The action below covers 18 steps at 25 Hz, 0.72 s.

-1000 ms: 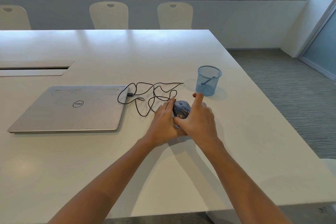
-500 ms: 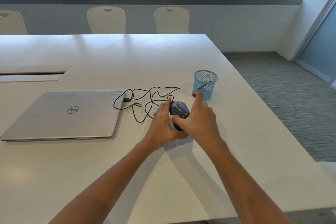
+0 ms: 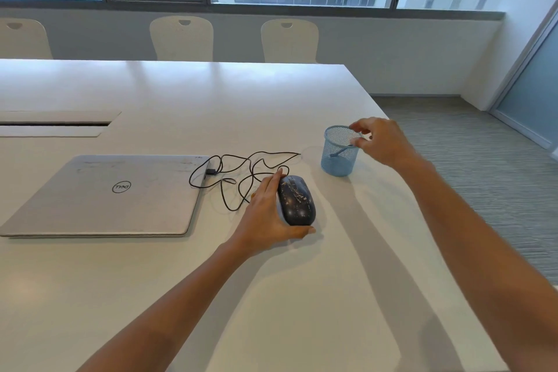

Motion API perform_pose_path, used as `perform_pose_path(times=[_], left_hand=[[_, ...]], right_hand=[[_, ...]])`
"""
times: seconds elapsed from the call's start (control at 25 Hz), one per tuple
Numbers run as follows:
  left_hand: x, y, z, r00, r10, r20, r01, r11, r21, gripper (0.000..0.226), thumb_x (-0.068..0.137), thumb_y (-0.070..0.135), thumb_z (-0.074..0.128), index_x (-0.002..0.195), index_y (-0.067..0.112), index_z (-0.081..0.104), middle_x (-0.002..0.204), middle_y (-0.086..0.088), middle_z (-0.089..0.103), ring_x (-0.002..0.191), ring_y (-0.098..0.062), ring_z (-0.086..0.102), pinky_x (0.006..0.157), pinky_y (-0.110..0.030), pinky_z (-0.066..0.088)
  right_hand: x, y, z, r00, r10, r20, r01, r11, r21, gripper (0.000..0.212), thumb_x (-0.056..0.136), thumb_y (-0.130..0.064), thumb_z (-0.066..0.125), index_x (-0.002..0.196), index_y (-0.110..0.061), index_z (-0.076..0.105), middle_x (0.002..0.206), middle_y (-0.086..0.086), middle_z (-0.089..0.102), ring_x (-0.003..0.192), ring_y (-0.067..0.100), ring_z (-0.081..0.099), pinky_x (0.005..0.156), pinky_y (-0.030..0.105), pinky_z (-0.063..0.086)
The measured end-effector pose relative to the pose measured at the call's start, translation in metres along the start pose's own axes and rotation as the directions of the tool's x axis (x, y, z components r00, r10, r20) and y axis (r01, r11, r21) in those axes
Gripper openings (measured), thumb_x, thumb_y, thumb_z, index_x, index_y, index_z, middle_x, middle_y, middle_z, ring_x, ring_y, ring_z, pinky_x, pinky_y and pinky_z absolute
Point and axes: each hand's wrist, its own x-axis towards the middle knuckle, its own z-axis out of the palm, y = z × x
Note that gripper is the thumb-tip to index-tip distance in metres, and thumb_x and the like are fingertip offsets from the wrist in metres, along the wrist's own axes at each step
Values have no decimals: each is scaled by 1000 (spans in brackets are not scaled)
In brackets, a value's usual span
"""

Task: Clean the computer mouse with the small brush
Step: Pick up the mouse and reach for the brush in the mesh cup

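Observation:
A dark computer mouse (image 3: 296, 200), speckled with pale dirt, lies on the white table (image 3: 302, 296). My left hand (image 3: 265, 214) cups its left side and rear, thumb under its near end. A blue mesh cup (image 3: 339, 151) stands to the right and beyond the mouse. Inside it leans the small brush (image 3: 339, 151), seen through the mesh. My right hand (image 3: 381, 142) hovers at the cup's right rim, fingers apart around the brush's top end, with nothing visibly held.
The mouse's black cable (image 3: 241, 172) loops between the mouse and a closed silver laptop (image 3: 102, 193) on the left. The table's right edge runs close beside the cup. Three white chairs (image 3: 181, 38) stand along the far side.
My right hand left the mouse and moved up and right to the mesh cup's rim. The left hand stays on the mouse, now uncovered.

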Motion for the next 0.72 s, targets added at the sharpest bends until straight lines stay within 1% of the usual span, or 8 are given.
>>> perform_pose_path(times=[0.12,0.24,0.36,0.52,0.6,0.72], left_hand=[[1,0,-3,1000,5,7,-5,1000,2,130,55,52,93,156,13,22,150,3,37,139,-14,37,117,-40,33],[2,-1,-5,1000,0,12,0,1000,6,130,55,52,93,156,13,22,151,4,36,139,-14,38,117,-40,34],[3,-4,-6,1000,-6,29,6,1000,13,130,56,54,93,157,13,21,151,4,35,140,-15,37,117,-40,34],[6,-5,-6,1000,-2,28,1,1000,20,129,56,53,93,156,14,22,151,4,34,140,-15,37,116,-41,35],[8,-4,-6,1000,-4,29,3,1000,19,128,56,53,93,156,14,22,152,4,34,140,-15,37,116,-41,35],[10,-5,-5,1000,6,25,-6,1000,21,127,57,51,93,156,13,23,152,3,34,140,-16,37,116,-41,35]], right_hand=[[18,15,9,977,-37,210,70,986,-152,44,88,-14,72,131,-10,62,130,17,65,120,34,58,102,37,42],[29,19,16,948,-48,314,118,971,-209,44,89,-11,69,132,-11,61,129,16,65,120,34,57,100,38,43],[35,20,17,934,-65,351,155,960,-233,36,90,-9,65,127,-11,65,121,15,70,114,33,60,98,39,47],[41,20,15,925,-78,372,184,949,-257,28,91,-10,63,117,-13,71,111,14,73,104,33,61,89,37,47],[42,23,15,928,-91,363,181,958,-222,29,89,-10,67,117,-13,71,109,12,74,100,29,62,87,33,45],[42,25,13,930,-116,350,168,978,-123,30,87,-11,72,117,-17,72,104,7,74,92,22,59,84,27,39]])
